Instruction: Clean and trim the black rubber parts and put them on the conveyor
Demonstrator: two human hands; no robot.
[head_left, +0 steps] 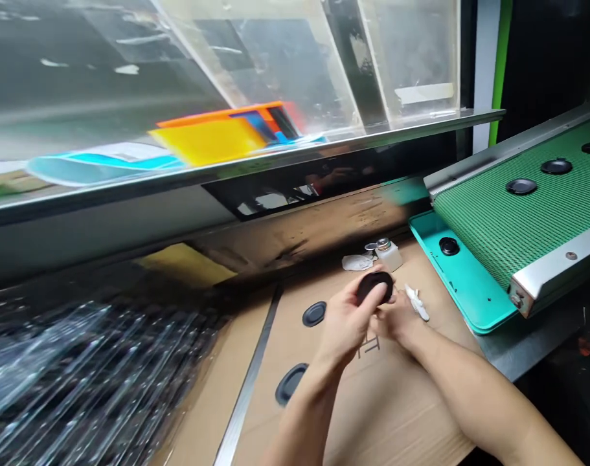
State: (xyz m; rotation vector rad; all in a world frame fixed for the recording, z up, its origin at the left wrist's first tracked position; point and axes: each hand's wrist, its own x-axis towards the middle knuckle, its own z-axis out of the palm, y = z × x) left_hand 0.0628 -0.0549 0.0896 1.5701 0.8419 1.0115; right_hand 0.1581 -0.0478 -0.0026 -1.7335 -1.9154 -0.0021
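Note:
A black round disc [367, 285], like a cap or cover, is held up over the cardboard-covered bench. My left hand [346, 317] grips it, thumb lying across its face. My right hand [396, 317] is closed at the disc's lower right edge, its fingertips partly hidden behind the left hand. Two similar black discs lie on the cardboard left of my hands, a nearer disc [289, 385] partly covered by my left forearm and a farther disc [315, 314]. Just beyond my hands stands a small white bottle [389, 255] with a metal top, beside a crumpled white wipe [357, 261].
A green conveyor belt [532, 213] on the right carries several black discs. Under its end sits a teal tray [489, 310] with a black part [449, 246]. Stacked clear plastic trays [95, 382] fill the left. A metal ledge [256, 158] crosses above the bench.

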